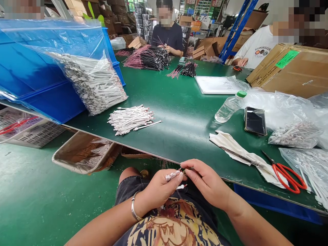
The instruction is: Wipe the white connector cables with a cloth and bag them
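"What are our hands doing?"

"Our left hand (164, 188) is closed around a small bunch of white cables (173, 176), thumb pressed along it, and one white plug (181, 187) pokes out below. Our right hand (207, 182) meets it, thumb and forefinger brought close together at the end of the bunch. Whether they pinch a wire, we can't tell; it's too small."

"And where are we holding the bunch?"

"Above our patterned shirt (171, 227), by the near edge of the green table (176, 99)."

"Do we have other cables about?"

"A loose pile (132, 119) lies ahead of us to the left, one cable sticking out on its right. Behind it a clear bag (96, 83) full of them leans by the blue bin (58, 102)."

"And to our right?"

"Red-handled scissors (289, 176), partly on a white cloth (232, 145), then a phone (255, 120) and a green-capped bottle (229, 107). Across from us, a person (167, 37) sits behind black and pink wires (147, 58)."
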`<move>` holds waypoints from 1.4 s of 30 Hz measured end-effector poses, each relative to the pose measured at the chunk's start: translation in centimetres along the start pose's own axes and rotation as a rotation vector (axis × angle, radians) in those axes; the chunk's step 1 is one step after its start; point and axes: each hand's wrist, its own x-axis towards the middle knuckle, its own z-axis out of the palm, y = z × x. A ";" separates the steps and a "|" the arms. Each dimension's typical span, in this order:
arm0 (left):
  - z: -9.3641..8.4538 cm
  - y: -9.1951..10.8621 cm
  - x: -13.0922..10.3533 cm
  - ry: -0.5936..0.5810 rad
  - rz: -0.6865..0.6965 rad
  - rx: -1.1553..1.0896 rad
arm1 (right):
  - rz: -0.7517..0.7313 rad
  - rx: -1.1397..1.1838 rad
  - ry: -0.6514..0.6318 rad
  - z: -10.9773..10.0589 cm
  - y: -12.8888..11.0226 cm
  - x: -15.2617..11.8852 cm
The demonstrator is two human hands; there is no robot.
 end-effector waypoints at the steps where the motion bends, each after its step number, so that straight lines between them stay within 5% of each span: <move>1: 0.0 -0.1 0.0 -0.004 -0.031 -0.026 | -0.020 0.001 -0.004 0.1 0.0 0.1; 15: -0.3 -0.8 0.2 -0.066 -0.117 -0.197 | -0.309 -0.300 0.180 2.6 1.2 0.0; 25: 0.1 -1.8 0.2 0.010 -0.234 -0.448 | -0.245 -0.277 0.163 2.4 1.1 -0.1; 32: 0.0 -1.4 0.1 0.007 -0.222 -0.382 | -0.114 -0.129 0.248 1.7 1.3 -0.3; 42: 0.2 -1.8 0.2 -0.043 -0.174 -0.402 | -0.185 -0.089 0.094 1.5 0.8 -0.3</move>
